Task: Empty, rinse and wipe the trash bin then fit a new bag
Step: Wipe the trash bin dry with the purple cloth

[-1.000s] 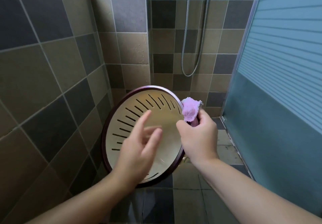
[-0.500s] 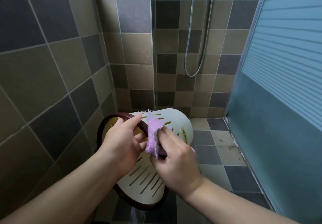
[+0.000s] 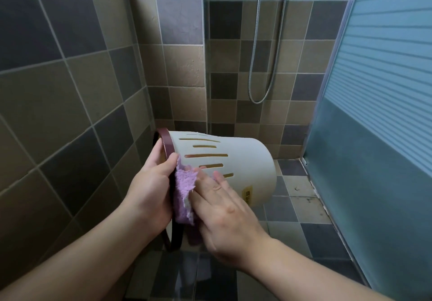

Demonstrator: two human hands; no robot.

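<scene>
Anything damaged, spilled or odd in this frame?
Nothing stands out. The bin lies sideways only because the left hand holds its rim while the right hand presses the purple cloth against it.

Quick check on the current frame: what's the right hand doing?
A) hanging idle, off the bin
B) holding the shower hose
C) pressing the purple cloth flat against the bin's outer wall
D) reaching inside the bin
C: the right hand lies with straight fingers on the purple cloth, pressing it to the slotted outside wall of the bin, while the left hand grips the dark rim.
</scene>
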